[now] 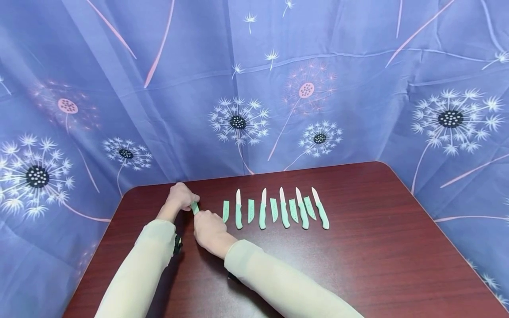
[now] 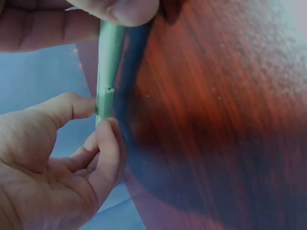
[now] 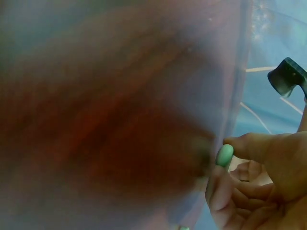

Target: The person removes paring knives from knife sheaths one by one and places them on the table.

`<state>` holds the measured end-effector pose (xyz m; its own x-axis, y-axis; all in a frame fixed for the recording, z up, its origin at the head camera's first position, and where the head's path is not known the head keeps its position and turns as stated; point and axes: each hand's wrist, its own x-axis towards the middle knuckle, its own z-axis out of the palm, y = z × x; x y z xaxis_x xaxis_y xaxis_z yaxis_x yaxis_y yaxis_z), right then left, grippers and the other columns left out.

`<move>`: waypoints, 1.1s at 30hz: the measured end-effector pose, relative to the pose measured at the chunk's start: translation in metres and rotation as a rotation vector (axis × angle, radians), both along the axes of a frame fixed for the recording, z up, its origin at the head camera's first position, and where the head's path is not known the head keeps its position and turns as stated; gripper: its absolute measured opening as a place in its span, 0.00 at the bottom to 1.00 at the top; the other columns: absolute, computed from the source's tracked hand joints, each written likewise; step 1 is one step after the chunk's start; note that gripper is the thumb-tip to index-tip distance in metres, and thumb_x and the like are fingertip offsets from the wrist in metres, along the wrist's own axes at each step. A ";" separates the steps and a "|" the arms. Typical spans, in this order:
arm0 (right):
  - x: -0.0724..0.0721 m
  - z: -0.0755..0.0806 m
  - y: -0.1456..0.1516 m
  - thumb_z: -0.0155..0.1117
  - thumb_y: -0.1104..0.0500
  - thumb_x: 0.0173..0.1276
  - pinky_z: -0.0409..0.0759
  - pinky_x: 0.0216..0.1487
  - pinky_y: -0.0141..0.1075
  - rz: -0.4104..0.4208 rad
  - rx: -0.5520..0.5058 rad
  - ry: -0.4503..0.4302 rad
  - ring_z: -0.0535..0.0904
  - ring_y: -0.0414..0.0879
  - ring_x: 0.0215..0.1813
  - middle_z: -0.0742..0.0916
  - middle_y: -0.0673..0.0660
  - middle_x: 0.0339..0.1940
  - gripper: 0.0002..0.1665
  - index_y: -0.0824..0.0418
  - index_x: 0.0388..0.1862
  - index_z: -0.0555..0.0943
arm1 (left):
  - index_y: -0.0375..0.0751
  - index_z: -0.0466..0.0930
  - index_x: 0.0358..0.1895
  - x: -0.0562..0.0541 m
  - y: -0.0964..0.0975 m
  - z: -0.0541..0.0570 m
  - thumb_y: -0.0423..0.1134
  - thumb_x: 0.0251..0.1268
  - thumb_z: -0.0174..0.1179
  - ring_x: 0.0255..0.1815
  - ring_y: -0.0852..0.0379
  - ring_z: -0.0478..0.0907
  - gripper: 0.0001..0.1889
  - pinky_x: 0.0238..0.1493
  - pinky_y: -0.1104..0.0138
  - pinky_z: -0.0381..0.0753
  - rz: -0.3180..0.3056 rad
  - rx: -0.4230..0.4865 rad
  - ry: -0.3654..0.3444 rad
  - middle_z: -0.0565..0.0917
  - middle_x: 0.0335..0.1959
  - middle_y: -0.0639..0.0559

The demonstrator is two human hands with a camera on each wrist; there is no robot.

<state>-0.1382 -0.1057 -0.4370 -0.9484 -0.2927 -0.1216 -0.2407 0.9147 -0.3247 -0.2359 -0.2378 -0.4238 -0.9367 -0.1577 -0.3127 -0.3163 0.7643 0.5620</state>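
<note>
Near the table's far left corner, my left hand (image 1: 181,196) pinches a green knife sheath (image 2: 104,104) between thumb and fingers. The knife's green handle (image 2: 111,55) is gripped by my right hand (image 1: 208,227). In the left wrist view, handle and sheath meet end to end with a small notch at the seam, and no blade shows between them. The handle's rounded butt (image 3: 224,155) sticks out between the right thumb and fingers in the right wrist view.
Right of my hands, several bare knives (image 1: 263,212) with white blades pointing away alternate with green sheaths (image 1: 251,211) in a row on the dark red wooden table (image 1: 358,247). A blue dandelion-print curtain (image 1: 199,88) hangs behind and beside the table.
</note>
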 end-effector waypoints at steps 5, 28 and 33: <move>0.001 0.008 0.008 0.73 0.50 0.72 0.85 0.32 0.38 0.031 0.002 0.035 0.87 0.45 0.35 0.88 0.50 0.33 0.11 0.53 0.34 0.84 | 0.30 0.84 0.27 0.001 0.000 0.008 0.34 0.61 0.67 0.16 0.58 0.83 0.09 0.31 0.61 0.89 -0.015 -0.021 0.016 0.83 0.21 0.44; 0.009 0.044 0.094 0.75 0.55 0.65 0.83 0.33 0.39 0.153 0.015 0.368 0.82 0.47 0.34 0.81 0.51 0.28 0.09 0.55 0.35 0.81 | 0.34 0.87 0.46 0.043 0.018 0.034 0.37 0.67 0.63 0.23 0.57 0.80 0.11 0.25 0.68 0.78 -0.080 0.197 0.207 0.85 0.25 0.45; 0.010 0.047 0.116 0.77 0.55 0.64 0.83 0.33 0.41 0.179 -0.025 0.394 0.82 0.48 0.36 0.80 0.49 0.29 0.09 0.51 0.34 0.82 | 0.38 0.90 0.44 0.058 0.027 0.038 0.42 0.71 0.64 0.29 0.54 0.82 0.12 0.32 0.64 0.76 -0.152 0.093 0.279 0.87 0.30 0.50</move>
